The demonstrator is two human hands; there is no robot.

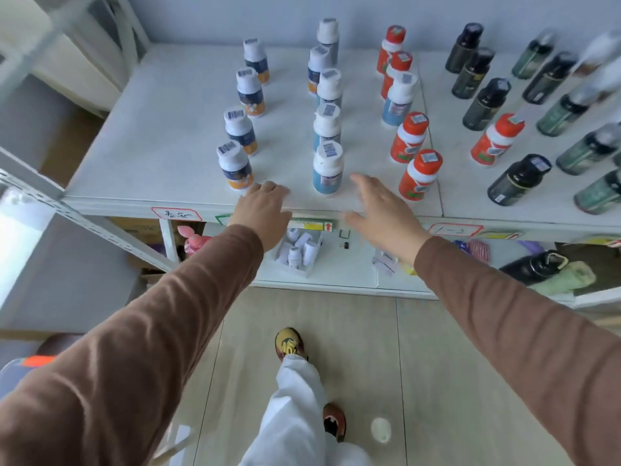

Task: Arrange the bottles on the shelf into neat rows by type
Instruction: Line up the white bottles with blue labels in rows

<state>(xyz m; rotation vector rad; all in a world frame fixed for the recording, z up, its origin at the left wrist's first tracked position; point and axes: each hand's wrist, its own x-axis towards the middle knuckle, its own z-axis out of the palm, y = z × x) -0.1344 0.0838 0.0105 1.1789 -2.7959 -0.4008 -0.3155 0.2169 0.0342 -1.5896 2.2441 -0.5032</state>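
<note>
Both hands are hovering empty at the white shelf (161,156) front edge, fingers relaxed: left hand (263,210) beside the navy-orange bottle (234,166), right hand (383,213) between the blue bottle (327,169) and orange-capped bottle (420,174).

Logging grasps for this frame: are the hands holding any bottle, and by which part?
Nothing is held. The left hand and right hand hover open at the white shelf edge.
</note>
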